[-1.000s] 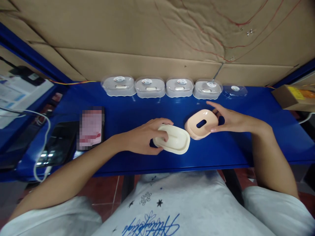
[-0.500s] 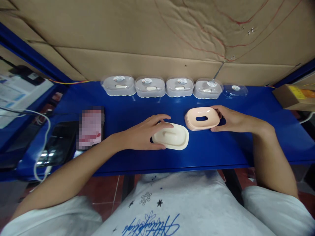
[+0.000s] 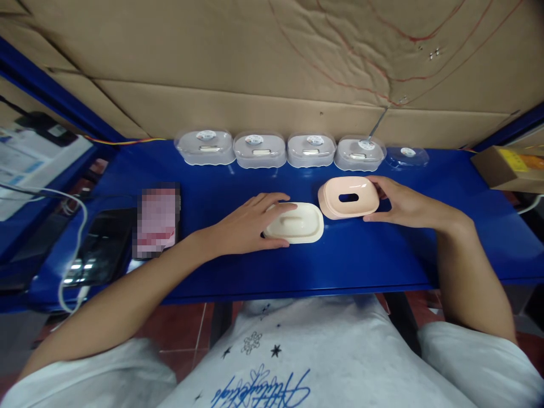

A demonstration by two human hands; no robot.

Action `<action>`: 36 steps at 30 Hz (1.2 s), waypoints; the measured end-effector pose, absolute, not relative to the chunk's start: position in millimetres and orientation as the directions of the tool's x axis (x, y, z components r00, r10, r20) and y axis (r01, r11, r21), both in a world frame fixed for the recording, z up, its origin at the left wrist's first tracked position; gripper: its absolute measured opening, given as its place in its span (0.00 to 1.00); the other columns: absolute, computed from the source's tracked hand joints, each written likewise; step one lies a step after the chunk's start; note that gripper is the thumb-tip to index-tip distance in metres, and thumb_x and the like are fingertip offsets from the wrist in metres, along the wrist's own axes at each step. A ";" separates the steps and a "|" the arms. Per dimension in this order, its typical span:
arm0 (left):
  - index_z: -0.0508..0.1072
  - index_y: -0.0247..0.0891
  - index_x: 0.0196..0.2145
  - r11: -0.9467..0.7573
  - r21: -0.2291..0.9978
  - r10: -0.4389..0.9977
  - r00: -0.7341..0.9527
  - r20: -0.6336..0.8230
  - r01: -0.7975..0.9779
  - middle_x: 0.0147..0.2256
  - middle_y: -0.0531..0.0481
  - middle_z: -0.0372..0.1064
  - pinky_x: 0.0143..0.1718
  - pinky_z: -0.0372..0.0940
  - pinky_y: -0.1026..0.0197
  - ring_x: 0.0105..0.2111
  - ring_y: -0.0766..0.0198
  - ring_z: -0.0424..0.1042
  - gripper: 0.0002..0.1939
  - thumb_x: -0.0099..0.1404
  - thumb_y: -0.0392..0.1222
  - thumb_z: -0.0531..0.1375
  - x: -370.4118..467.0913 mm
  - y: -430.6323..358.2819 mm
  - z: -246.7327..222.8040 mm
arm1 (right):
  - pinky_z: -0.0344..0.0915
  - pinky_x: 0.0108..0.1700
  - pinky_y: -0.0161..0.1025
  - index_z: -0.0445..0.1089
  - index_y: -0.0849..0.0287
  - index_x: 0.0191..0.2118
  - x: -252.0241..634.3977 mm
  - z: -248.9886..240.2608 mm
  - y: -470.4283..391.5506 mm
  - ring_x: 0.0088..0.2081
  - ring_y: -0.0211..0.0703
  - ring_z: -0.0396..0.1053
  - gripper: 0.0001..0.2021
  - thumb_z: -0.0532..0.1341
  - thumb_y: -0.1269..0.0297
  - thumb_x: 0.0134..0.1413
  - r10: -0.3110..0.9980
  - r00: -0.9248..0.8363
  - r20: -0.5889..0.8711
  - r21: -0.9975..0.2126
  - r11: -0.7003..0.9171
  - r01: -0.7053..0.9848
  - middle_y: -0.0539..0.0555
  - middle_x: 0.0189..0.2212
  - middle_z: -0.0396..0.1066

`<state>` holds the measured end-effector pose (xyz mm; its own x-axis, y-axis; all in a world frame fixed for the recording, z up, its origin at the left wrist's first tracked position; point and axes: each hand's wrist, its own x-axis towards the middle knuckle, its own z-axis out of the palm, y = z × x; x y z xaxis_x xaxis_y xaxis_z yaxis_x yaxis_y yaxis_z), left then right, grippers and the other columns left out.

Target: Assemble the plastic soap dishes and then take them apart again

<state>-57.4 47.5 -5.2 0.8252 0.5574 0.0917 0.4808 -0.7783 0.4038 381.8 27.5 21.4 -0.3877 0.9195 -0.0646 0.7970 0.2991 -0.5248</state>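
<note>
A shallow cream oval plastic tray (image 3: pixel 306 224), with a raised bar in its middle, rests on the blue table. My left hand (image 3: pixel 261 222) grips its left end, thumb on the near side and fingers on the far side. To its right is a deeper pink oval plastic box (image 3: pixel 331 207) with a dark slot in its bottom. My right hand (image 3: pixel 389 199) is closed round the right end of the box, some fingertips hidden behind it. The two pieces lie nearly end to end.
Several clear-lidded oval boxes (image 3: pixel 260 152) line the back of the blue table (image 3: pixel 323 272), with a loose clear lid (image 3: pixel 408 157) at their right. At the left are a phone with a blurred screen (image 3: pixel 157 221), a black device (image 3: pixel 102 246) and a white cable (image 3: pixel 85 215). A cardboard box (image 3: pixel 495 170) stands right.
Both hands have moved slightly away from me, carrying the cream tray and the pink box with them. The cream tray has turned a little straighter.
</note>
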 end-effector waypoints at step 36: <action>0.48 0.55 0.81 -0.752 0.507 0.587 0.778 0.224 0.422 0.78 0.34 0.45 0.74 0.60 0.30 0.76 0.30 0.56 0.64 0.59 0.64 0.79 -56.9 50.8 -15.8 | 0.70 0.61 0.68 0.58 0.45 0.77 285.5 1.1 8.3 0.62 0.75 0.74 0.49 0.68 0.27 0.57 0.844 -0.532 0.067 -0.341 0.521 0.783 0.64 0.67 0.72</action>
